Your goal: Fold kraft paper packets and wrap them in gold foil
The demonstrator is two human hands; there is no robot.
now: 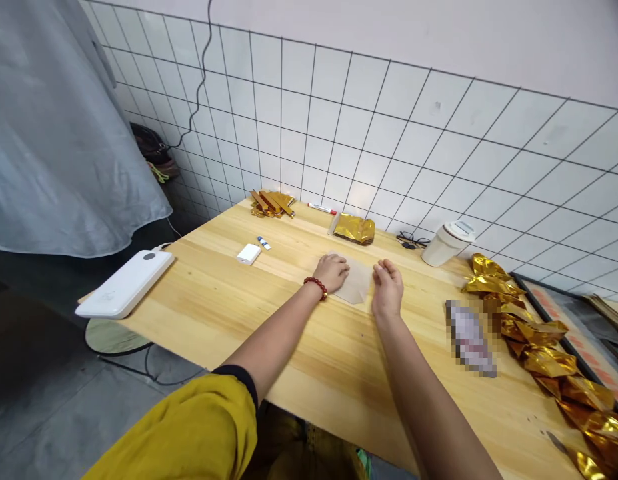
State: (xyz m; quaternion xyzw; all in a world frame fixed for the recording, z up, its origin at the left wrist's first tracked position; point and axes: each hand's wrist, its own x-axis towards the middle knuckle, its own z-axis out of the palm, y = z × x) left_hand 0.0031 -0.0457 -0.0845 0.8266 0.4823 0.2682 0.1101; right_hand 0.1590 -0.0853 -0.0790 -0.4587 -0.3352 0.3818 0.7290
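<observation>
left hand lies palm down with its fingers loosely spread over a pale, thin sheet, gripping nothing that i can make out; it looks as if its weight is there to keep so light a piece from sliding. right hand is half curled at the other side, thumb and fingertips drawn close together. whether they pinch the sheet's edge or just hang beside it, i cannot tell from the head view.

the sheet rests on the worktop, partly under the left hand's fingers, its bare part filling the gap between the two hands. that middle spot probably suits both arms, since each reaches it without crossing the other.

just beyond lies a gold foil packet, likely kept near for easy reach. folded gold pieces run in a heap down the right side, apparently kept out of the hands' way, and a lidded cup stands back by the wall, perhaps so no elbow knocks it.
</observation>
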